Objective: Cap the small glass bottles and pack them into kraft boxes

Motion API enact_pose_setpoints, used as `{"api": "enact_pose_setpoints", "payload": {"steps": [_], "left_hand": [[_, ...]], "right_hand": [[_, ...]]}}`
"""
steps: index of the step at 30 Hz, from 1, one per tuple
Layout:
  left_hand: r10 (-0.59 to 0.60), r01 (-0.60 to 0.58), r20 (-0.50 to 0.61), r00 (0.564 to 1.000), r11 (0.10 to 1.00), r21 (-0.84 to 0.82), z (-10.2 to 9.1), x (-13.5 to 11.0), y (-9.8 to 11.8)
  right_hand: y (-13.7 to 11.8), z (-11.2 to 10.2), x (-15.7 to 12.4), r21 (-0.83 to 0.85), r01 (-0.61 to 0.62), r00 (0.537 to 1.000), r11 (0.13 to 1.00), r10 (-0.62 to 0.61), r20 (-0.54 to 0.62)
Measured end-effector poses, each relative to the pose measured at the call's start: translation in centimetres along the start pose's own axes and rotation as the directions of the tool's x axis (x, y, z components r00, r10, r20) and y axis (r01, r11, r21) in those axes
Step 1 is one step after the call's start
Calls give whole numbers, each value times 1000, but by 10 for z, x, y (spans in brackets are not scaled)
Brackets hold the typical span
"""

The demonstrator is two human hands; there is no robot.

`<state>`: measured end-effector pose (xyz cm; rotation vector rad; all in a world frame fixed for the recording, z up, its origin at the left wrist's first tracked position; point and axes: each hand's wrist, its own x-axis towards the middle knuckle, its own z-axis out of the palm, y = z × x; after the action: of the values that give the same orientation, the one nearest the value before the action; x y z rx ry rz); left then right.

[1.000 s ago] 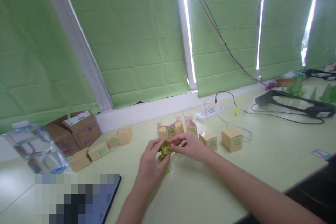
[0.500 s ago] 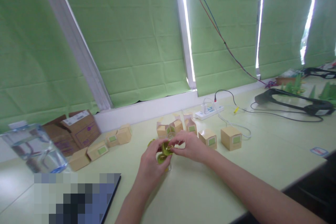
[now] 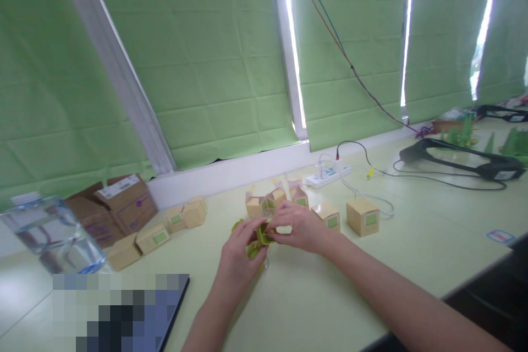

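Here's my left hand (image 3: 238, 250), thumb and fingers clamped round a small green case (image 3: 264, 235) just above the table (image 3: 284, 308); my right hand (image 3: 300, 226) has its fingertips at the case's open side, though whether they're pinching anything I can't tell. Best keep the left steady, tilt that opening towards me, work with light fingertips. Just beyond, small open boxes (image 3: 254, 208); farther back, a power strip (image 3: 330, 177).

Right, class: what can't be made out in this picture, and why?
In the head view:
Green container: full shape hidden behind the left hand and right hand.
Label on the rightmost tan box: print too small.
Dark-edged flat object: masked by mosaic blocks, cut off by the bottom edge.
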<state>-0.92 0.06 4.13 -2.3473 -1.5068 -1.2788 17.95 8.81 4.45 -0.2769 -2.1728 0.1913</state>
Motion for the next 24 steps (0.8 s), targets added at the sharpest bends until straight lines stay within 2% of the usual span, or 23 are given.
{"api": "enact_pose_setpoints", "payload": {"steps": [5, 12, 20, 24], "left_hand": [[-15, 16, 22, 1000, 999, -32, 1, -1, -1], [-6, 7, 9, 1000, 998, -68, -1, -2, -2], [61, -61, 7, 998, 998, -1, -4, -1, 3], [62, -63, -9, 998, 998, -14, -5, 1, 9]], "right_hand": [[2, 0, 0, -9, 15, 1000, 1000, -15, 16], [-2, 1, 0, -20, 34, 999, 999, -35, -41], [1, 2, -2, 37, 11, 1000, 999, -11, 25], [1, 3, -3, 94, -27, 999, 995, 25, 21]]}}
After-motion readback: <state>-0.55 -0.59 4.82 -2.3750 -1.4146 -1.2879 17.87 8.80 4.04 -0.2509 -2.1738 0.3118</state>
